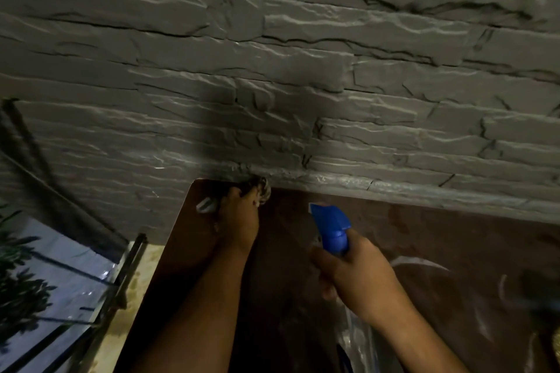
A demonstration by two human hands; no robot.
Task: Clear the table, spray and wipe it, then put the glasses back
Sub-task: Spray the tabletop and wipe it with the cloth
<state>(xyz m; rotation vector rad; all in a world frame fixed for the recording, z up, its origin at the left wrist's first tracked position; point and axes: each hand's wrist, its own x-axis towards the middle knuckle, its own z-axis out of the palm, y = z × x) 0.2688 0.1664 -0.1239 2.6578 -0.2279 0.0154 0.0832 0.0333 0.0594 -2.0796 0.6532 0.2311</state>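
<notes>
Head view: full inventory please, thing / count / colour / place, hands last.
table: 1, dark reddish-brown, lower centre and right, butted against the wall; pale smears on its right part
spray bottle: 1, blue head with a clear body, over the table centre, nozzle aimed toward the wall
cloth: 1, pale with dark pattern, bunched at the table's far left corner
stone wall: 1, grey, rough layered blocks, upper frame
plant leaves: dark green, count unclear, lower left edge
glasses: none in view
left hand: 1, grips the cloth at the far corner
right hand: 1, grips the spray bottle by its neck
</notes>
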